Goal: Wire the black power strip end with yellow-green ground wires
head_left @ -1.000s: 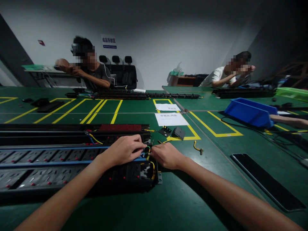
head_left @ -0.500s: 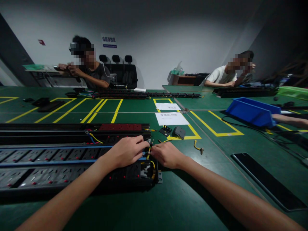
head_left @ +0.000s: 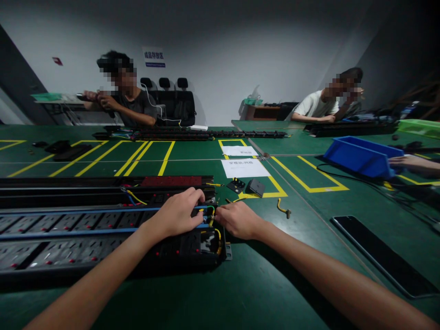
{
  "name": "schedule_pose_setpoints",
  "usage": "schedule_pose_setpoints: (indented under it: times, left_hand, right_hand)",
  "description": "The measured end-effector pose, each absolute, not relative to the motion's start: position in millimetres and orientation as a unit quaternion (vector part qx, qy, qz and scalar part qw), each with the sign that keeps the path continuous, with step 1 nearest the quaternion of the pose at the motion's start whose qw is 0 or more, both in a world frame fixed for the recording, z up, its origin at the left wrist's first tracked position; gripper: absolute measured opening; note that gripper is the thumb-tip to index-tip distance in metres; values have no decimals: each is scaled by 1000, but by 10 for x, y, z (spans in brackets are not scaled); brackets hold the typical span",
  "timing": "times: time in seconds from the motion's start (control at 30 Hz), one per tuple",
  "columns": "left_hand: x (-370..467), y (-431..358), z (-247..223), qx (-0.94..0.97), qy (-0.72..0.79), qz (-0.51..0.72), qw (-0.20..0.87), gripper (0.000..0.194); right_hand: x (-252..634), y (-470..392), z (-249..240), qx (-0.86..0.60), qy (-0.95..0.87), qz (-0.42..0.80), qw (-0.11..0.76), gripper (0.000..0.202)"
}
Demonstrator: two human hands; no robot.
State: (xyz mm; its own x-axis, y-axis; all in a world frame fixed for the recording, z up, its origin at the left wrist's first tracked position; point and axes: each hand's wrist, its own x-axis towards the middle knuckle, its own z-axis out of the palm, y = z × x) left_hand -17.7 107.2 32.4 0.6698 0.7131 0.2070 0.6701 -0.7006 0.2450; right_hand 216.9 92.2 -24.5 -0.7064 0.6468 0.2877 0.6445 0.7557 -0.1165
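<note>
Long black power strips with red-dotted sockets (head_left: 92, 221) lie side by side on the left, one edged with blue rails. My left hand (head_left: 178, 211) rests on the blue-railed strip near its right end, with a gap between thumb and bent forefinger. At that open end a yellow-green wire (head_left: 212, 211) curves out. My right hand (head_left: 240, 220) is closed in a pinch at the wire, its fingertips partly hidden. The nearest strip has another yellow wire (head_left: 219, 240) in its open end, beside a metal bracket (head_left: 228, 251).
Black end pieces (head_left: 256, 187), a short yellow wire (head_left: 283, 210) and paper labels (head_left: 245, 168) lie beyond my right hand. A phone (head_left: 381, 254) lies at right. Another person's hand (head_left: 409, 161) touches a blue bin (head_left: 360, 156). Two people sit across the table.
My left fingers have drawn back a little from the wire, leaving more of it visible. My right hand stays almost in place. The other person's hand has moved slightly at the blue bin.
</note>
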Motion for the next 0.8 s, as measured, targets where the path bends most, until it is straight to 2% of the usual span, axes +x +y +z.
schedule_pose_setpoints:
  times: [0.8]
  left_hand:
    - [-122, 1107, 273, 885, 436, 138, 92, 17]
  right_hand:
    - [2176, 929, -254, -341, -925, 17, 166, 23]
